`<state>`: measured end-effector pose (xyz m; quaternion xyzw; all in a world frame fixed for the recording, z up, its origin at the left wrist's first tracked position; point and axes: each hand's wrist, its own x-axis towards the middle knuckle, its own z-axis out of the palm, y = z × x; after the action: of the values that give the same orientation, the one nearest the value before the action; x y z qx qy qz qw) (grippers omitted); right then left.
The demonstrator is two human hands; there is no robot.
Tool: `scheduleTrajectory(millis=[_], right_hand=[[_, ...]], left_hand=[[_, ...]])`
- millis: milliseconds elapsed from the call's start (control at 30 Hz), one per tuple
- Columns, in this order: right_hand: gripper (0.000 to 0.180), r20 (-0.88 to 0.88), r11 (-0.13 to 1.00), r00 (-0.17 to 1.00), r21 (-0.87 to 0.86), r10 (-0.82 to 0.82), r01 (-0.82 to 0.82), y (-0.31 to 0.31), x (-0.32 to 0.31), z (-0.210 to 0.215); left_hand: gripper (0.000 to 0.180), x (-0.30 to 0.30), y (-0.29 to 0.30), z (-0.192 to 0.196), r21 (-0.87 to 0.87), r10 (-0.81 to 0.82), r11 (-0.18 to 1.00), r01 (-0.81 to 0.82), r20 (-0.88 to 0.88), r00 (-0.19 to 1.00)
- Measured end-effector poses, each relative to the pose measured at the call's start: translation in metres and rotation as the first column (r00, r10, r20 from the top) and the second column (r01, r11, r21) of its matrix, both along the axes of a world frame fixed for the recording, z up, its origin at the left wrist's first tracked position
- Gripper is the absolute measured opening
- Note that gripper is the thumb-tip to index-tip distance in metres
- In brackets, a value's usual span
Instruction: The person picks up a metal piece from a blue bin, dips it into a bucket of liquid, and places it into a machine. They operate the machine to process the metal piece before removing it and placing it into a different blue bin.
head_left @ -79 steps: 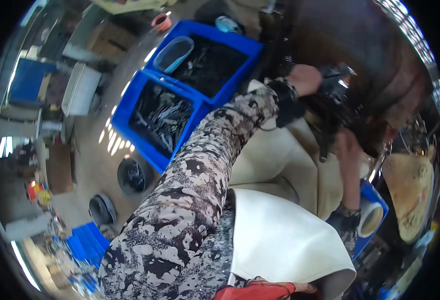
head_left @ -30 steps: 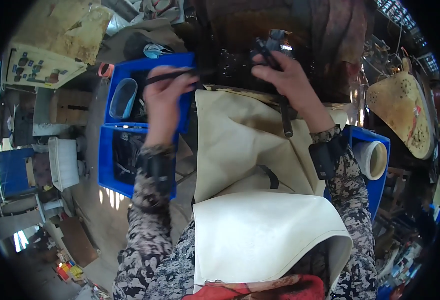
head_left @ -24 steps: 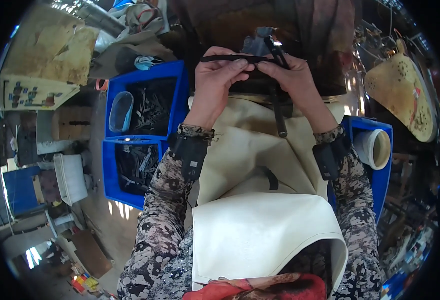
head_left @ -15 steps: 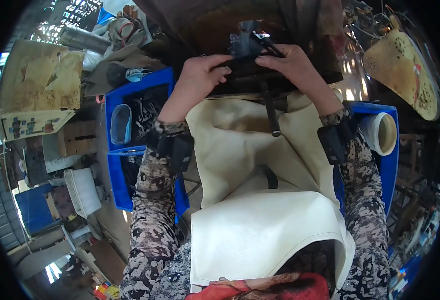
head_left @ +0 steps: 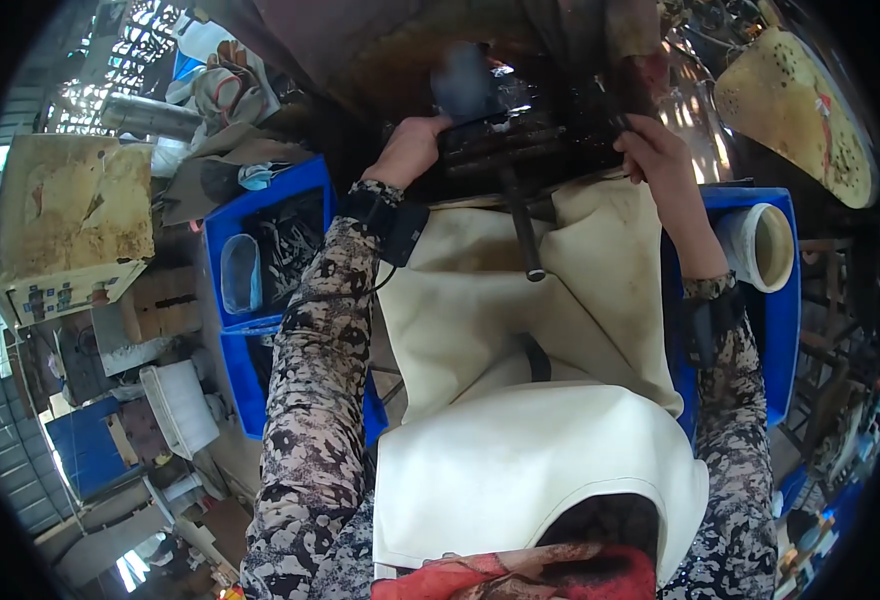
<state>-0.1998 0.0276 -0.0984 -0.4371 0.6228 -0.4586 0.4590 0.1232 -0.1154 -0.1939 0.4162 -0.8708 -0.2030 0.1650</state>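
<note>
Two hands on one dark vise (head_left: pixel 525 140): left hand (head_left: pixel 410 150) gripping its end, right hand (head_left: pixel 655 150) gripping other; two blue bins (head_left: pixel 260 300) beside

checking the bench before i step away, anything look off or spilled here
Nothing is clearly spilled or broken. Both hands, left hand and right hand, grip a dark metal part at the bench edge. A black rod hangs from it over the cream apron. The top of the part is blurred.
</note>
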Motion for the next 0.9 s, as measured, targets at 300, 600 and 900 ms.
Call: scheduleTrajectory(millis=[300,600,900], right_hand=[[0.029,0.005,0.968,0.969,0.045,-0.248,0.247,0.024,-0.042,-0.025],[0.026,-0.581,0.82,0.6,-0.237,-0.55,0.522,0.069,-0.17,-0.07],[0.032,-0.965,0.827,0.261,0.113,-0.042,0.551,0.108,-0.273,-0.123]], left_hand=[[0.027,0.01,-0.007,-0.013,0.004,-0.063,0.998,0.063,-0.013,0.998],[0.033,0.026,-0.027,-0.026,-0.038,-0.096,0.994,0.103,0.172,0.981],[0.024,0.036,-0.02,-0.028,-0.069,-0.182,0.976,0.204,0.242,0.953]])
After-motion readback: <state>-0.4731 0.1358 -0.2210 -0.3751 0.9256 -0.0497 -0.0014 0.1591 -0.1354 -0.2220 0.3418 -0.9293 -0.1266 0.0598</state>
